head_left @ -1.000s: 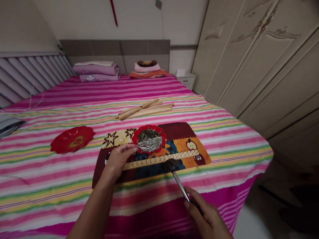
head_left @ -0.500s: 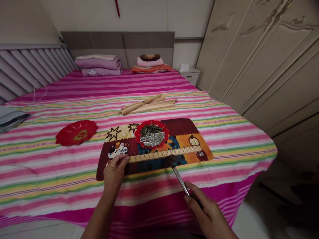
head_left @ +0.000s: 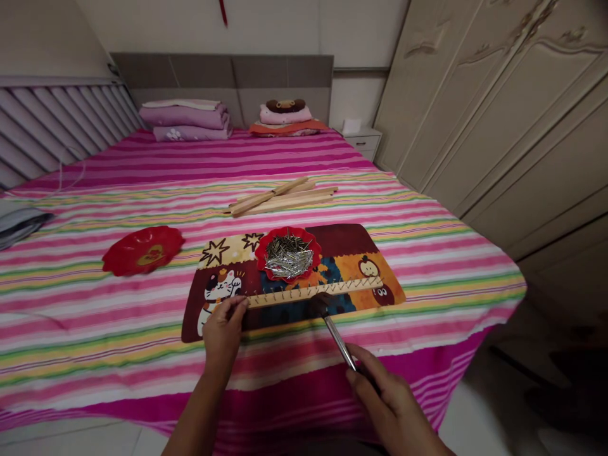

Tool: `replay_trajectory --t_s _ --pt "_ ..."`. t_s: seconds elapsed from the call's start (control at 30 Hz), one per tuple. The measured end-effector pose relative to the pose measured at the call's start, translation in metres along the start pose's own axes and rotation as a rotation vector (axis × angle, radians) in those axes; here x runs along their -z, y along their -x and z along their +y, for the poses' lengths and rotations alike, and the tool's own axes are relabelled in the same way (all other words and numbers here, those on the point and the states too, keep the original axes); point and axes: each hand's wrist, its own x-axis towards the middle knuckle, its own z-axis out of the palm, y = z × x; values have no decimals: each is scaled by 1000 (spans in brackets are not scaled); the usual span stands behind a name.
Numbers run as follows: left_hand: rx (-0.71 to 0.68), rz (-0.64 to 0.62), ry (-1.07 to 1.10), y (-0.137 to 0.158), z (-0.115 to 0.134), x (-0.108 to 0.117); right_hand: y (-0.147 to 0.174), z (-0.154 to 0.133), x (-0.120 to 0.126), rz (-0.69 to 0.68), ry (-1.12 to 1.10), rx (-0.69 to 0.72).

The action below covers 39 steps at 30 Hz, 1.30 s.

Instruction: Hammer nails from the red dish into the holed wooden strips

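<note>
A wooden strip [head_left: 294, 294] with a row of nails standing along it lies across a patterned mat [head_left: 332, 237]. My left hand [head_left: 225, 320] is closed on the strip's left end, thumb and fingers pinched together; whether a nail is also between the fingertips cannot be made out. My right hand [head_left: 387, 392] is wrapped round the grip of a hammer [head_left: 339, 342] with a metal shaft. Its dark head is beside the strip's near edge, around the middle. Just beyond the strip, a red scalloped dish [head_left: 260, 253] holds many dark and silver nails [head_left: 289, 256].
Another red dish [head_left: 142, 250] sits to the left on the striped bedspread [head_left: 118, 323]. Several loose wooden strips [head_left: 285, 197] lie in a pile behind the mat. Folded bedding [head_left: 187, 120] is stacked by the headboard. A wardrobe [head_left: 503, 114] stands at the right.
The view has shifted slightly. My left hand has slid a little to the right along the strip's end. The hammer stays beside the strip, in my right hand.
</note>
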Motion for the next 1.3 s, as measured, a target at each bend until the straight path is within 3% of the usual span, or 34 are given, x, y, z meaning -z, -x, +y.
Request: replay_trajectory --t_s 0.3,0.5,0.63,0.83,0.93,1.0,1.07,1.17,1.3 --pt "-184 46 -85 5 -11 -6 -33 -48 -34 -238 33 138" --pt "-238 62 -96 6 -13 -7 -52 -63 -55 -277 116 265" --pt "-256 73 -114 5 -15 -9 -60 -65 -61 -320 214 256" --pt "-239 39 -61 7 -20 -7 -46 -58 -45 -268 113 216" --pt "-146 88 -19 7 -25 2 -33 -43 -30 -237 60 153" --pt "-60 136 -65 5 -29 9 -26 -31 -23 -185 39 108" --pt "-8 107 -148 1 -32 14 -20 -20 -19 -135 19 84" --pt "-7 42 -270 -4 -33 17 -13 -14 -15 -139 6 92" --pt "-48 -16 -350 -3 -31 12 -8 -26 -9 -143 33 118"
